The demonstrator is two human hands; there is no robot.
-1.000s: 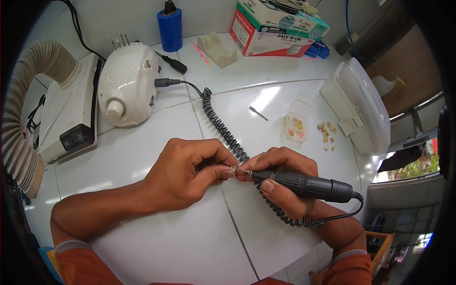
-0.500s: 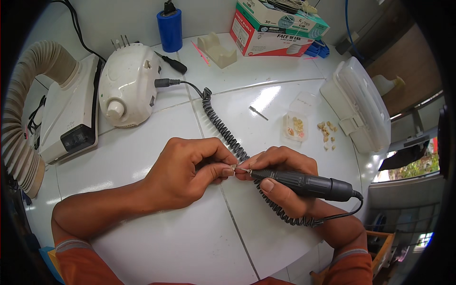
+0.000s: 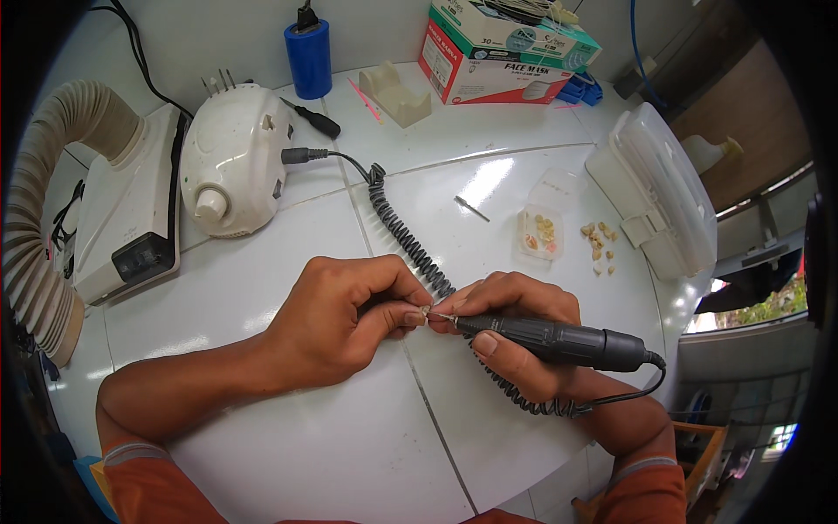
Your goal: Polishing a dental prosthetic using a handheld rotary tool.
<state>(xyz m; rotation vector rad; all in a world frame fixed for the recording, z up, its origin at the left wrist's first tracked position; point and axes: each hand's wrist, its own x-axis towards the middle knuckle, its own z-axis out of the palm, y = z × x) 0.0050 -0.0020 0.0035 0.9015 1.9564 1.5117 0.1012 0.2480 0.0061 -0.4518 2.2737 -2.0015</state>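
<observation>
A white tiled table (image 3: 262, 454) carries everything here. Along its left edge lies a ribbed beige hose (image 3: 35, 227) joined to a white extraction box (image 3: 122, 218). Just beside that, toward the far left corner, sits a rounded white motor unit (image 3: 229, 162) with a knob at its front. At the right edge rests a clear plastic lidded case (image 3: 659, 188), and at the far edge a cardboard box of face masks (image 3: 506, 52) lies near a blue cylinder (image 3: 308, 57).

A black coiled cord (image 3: 406, 236) runs from the motor unit across the middle of the table and passes under the hands. The right hand (image 3: 515, 327) is wrapped around a dark rotary handpiece (image 3: 559, 341), thumb underneath, fingers curled over the top, its tip pointing left. The left hand (image 3: 345, 319) has its fingertips pinched together on a small pale piece (image 3: 427, 315), held right at the handpiece's tip near the middle of the table, above the surface; it looks like a tooth-shaped part, though it is too small to be sure.

Toward the right edge a small clear tray (image 3: 539, 234) holds a few pale bits, with more loose bits (image 3: 599, 243) scattered just beside it. A thin metal bur (image 3: 471, 208) lies alone between the cord and the tray.
</observation>
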